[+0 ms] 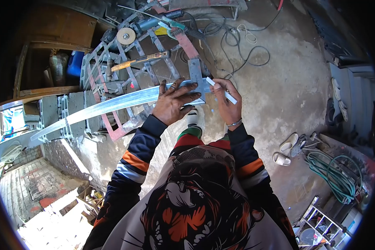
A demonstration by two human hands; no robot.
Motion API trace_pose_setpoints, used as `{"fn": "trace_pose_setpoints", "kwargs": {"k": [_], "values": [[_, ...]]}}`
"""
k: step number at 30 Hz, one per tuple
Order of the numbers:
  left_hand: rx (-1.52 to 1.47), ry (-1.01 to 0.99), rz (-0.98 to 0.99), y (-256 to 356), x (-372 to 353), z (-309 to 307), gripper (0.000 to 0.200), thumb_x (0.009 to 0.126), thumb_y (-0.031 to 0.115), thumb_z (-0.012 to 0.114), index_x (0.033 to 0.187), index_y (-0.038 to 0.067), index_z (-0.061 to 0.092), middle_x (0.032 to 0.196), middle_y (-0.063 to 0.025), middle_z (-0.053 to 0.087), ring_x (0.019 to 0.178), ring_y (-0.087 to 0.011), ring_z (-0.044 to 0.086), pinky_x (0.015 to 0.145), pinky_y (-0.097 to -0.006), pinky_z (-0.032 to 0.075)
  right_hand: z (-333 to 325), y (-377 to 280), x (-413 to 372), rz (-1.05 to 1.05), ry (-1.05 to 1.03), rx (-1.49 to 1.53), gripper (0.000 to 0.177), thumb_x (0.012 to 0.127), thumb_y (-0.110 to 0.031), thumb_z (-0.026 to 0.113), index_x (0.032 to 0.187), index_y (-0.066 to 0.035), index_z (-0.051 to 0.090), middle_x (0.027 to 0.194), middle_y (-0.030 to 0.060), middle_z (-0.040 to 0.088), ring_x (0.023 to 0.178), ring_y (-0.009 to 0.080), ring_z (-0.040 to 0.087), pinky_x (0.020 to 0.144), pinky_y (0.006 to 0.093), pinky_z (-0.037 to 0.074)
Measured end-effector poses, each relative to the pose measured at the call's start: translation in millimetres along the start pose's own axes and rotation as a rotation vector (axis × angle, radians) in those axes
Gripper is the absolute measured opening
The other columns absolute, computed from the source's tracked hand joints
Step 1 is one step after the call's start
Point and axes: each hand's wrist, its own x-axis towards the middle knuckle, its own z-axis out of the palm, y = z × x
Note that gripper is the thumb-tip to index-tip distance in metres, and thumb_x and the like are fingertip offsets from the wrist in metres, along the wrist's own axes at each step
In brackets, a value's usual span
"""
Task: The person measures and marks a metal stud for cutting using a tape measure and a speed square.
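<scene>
A long, silvery metal bar (108,107) lies across a metal grate frame (131,75), its far end reaching out to the left. Across its right end sits a flat steel square (195,73). My left hand (173,102) rests on the bar with fingers spread, the fingertips right at the square's edge and the thumb by the bar's near side. Just right of the square, my right hand (227,100) pinches a white chalk stick (230,98), its tip close to the bar's end.
A hammer (139,61) and an angle grinder (150,23) with a round disc (126,36) lie on the grate. Black cables (237,41) loop over the concrete floor. Sandals (288,143) and a coiled green hose (335,175) are at right. A wooden cabinet (50,91) stands left.
</scene>
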Motion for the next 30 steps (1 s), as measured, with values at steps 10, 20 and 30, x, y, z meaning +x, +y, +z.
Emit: {"fn": "trace_pose_setpoints", "kwargs": {"k": [10,20,30], "values": [[-0.047,-0.035,-0.034,4.1,4.9,-7.0,0.047,0.071,0.026,0.081,0.117,0.030,0.070,0.139,0.0081,0.054,0.135,-0.0230,0.042,0.109,-0.0570,0.026,7.7,-5.6,5.0,-0.175,0.027,-0.345,0.016,0.088,-0.009,0.067,0.103,-0.004,0.065,0.087,0.0095,0.070,0.081,0.0181,0.068,0.072,0.0295,0.052],[-0.076,-0.021,-0.055,5.0,5.2,-6.9,0.046,0.070,0.025,0.081,0.114,0.029,0.071,0.136,0.0071,0.056,0.133,-0.0225,0.044,0.107,-0.0561,0.026,12.7,0.9,12.8,-0.384,0.006,-0.525,0.018,0.084,-0.007,0.067,0.101,-0.007,0.065,0.091,0.0126,0.069,0.083,0.0325,0.067,0.075,0.0382,0.052],[-0.074,-0.024,-0.055,3.1,5.1,-5.2,0.045,0.071,0.026,0.081,0.114,0.027,0.071,0.135,0.0063,0.057,0.132,-0.0227,0.045,0.107,-0.0565,0.027,12.5,-0.8,9.9,-0.454,-0.014,-0.554,0.019,0.082,-0.006,0.068,0.101,-0.006,0.064,0.093,0.0124,0.069,0.084,0.0334,0.066,0.075,0.0395,0.051]]}}
